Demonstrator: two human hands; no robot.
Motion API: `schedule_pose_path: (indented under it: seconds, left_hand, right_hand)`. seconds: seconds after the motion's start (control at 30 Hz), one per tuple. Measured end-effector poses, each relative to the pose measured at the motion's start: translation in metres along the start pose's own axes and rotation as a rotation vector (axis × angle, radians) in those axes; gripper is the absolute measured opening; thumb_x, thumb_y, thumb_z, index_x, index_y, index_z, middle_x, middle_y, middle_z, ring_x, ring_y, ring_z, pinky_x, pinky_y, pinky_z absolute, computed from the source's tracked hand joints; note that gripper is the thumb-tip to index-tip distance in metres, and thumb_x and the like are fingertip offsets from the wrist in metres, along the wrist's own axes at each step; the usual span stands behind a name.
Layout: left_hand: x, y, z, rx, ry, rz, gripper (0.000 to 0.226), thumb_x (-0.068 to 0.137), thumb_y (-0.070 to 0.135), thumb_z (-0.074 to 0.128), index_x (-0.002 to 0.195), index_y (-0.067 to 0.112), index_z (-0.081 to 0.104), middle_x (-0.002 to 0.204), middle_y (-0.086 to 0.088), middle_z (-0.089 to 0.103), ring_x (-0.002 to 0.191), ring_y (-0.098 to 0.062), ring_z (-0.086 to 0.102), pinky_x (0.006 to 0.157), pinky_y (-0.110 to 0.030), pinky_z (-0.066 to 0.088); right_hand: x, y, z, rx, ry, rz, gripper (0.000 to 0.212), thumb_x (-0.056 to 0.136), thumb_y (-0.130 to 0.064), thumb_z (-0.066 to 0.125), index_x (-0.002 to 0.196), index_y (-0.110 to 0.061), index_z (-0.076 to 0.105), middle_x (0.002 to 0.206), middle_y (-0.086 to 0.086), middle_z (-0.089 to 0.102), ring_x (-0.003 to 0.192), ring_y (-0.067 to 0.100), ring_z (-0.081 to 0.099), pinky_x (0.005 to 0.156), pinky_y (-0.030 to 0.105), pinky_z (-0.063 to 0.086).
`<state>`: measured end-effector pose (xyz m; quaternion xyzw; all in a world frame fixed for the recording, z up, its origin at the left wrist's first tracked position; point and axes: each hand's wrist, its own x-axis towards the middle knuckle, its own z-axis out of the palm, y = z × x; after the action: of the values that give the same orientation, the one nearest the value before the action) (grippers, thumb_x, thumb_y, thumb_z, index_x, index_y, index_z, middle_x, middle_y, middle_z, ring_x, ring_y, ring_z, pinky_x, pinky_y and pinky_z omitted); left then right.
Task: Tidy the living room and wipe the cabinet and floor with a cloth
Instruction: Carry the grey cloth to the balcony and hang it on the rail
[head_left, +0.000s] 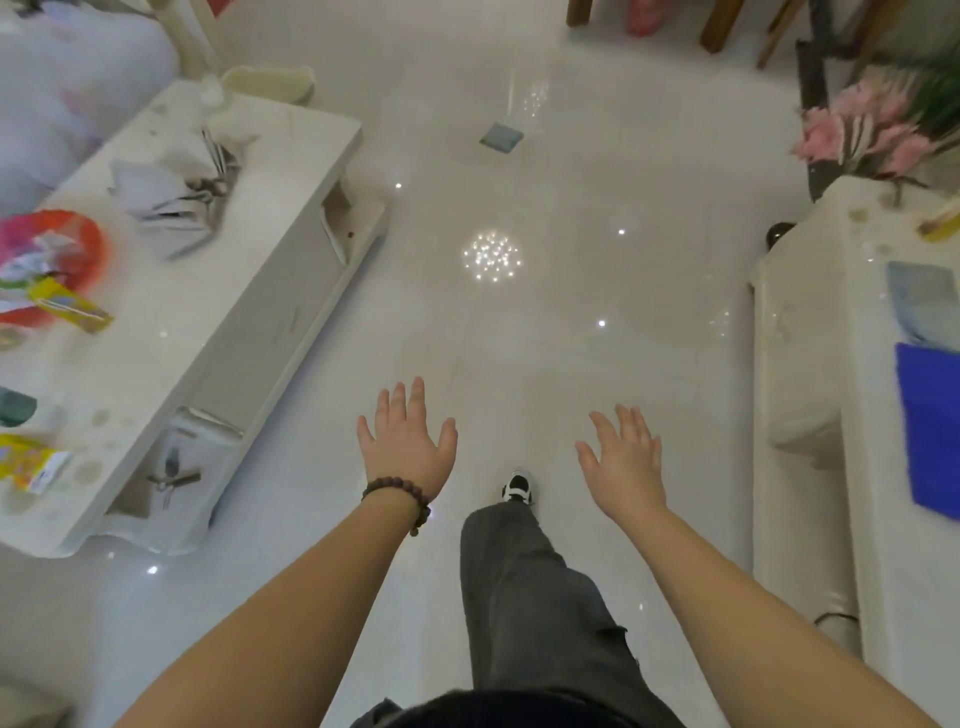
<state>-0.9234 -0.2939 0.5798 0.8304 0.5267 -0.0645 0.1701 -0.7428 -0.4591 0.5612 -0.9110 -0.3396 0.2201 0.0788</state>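
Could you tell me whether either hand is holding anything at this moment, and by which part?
Nothing is held. The left hand and the right hand are both open with fingers spread, hanging above the floor.

Bead bracelet (402, 496), grey trousers (540, 608), black-white shoe (518, 486)

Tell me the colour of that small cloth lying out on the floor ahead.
Pale blue-grey cloth, seen in the head view.

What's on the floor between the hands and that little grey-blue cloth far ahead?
Only bare shiny floor with lamp reflections lies between the left hand, right hand and the cloth, seen from the head camera.
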Motion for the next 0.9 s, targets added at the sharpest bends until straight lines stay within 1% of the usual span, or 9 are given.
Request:
schedule_pose_path:
  seconds: [0.13, 0.27, 0.5, 0.7, 0.9]
  left_hand:
    - [0.108, 0.043, -0.039, 0.009, -0.002, -0.039, 0.067, 0.098, 0.052, 0.025, 0.154, 0.024, 0.003, 0.162, -0.002, 0.007, 0.149, -0.021, 0.002, 0.119, -0.049, 0.001]
    - [0.2, 0.081, -0.072, -0.012, 0.013, -0.058, 0.067, 0.098, 0.052, 0.026, 0.154, 0.025, 0.005, 0.162, -0.003, 0.008, 0.149, -0.021, 0.002, 0.118, -0.049, 0.0]
    - [0.373, 0.133, -0.11, -0.045, 0.029, -0.054, 0.067, 0.097, 0.052, 0.029, 0.154, 0.024, 0.006, 0.162, -0.003, 0.009, 0.149, -0.021, 0.002, 0.119, -0.05, 0.001]
    - [0.565, 0.162, -0.139, -0.065, 0.078, -0.056, 0.068, 0.096, 0.052, 0.03, 0.154, 0.024, 0.007, 0.161, -0.003, 0.011, 0.149, -0.02, 0.003, 0.119, -0.049, 0.003]
    - [0.752, 0.192, -0.196, -0.052, 0.017, -0.07, 0.068, 0.096, 0.051, 0.028, 0.154, 0.024, 0.004, 0.162, -0.002, 0.009, 0.149, -0.021, 0.002, 0.119, -0.049, 0.003]
  right_hand:
    - [0.119, -0.018, -0.052, -0.049, -0.05, -0.052, 0.053, 0.101, -0.043, 0.03, 0.15, -0.022, 0.024, 0.16, 0.008, 0.008, 0.147, 0.022, -0.003, 0.119, 0.047, 0.0]
    - [0.217, -0.047, -0.1, -0.059, -0.052, -0.076, 0.053, 0.101, -0.043, 0.03, 0.15, -0.022, 0.024, 0.16, 0.008, 0.008, 0.147, 0.022, -0.005, 0.119, 0.046, 0.0]
    - [0.378, -0.091, -0.146, -0.036, -0.045, -0.096, 0.052, 0.101, -0.043, 0.032, 0.149, -0.023, 0.026, 0.16, 0.008, 0.01, 0.147, 0.022, -0.003, 0.119, 0.046, 0.001]
    - [0.564, -0.139, -0.177, -0.026, -0.022, -0.083, 0.053, 0.101, -0.042, 0.032, 0.149, -0.023, 0.026, 0.16, 0.008, 0.01, 0.147, 0.022, -0.004, 0.119, 0.046, 0.0]
    - [0.753, -0.2, -0.244, -0.029, -0.014, -0.028, 0.053, 0.1, -0.042, 0.034, 0.149, -0.022, 0.028, 0.159, 0.009, 0.011, 0.147, 0.023, -0.003, 0.118, 0.048, 0.003]
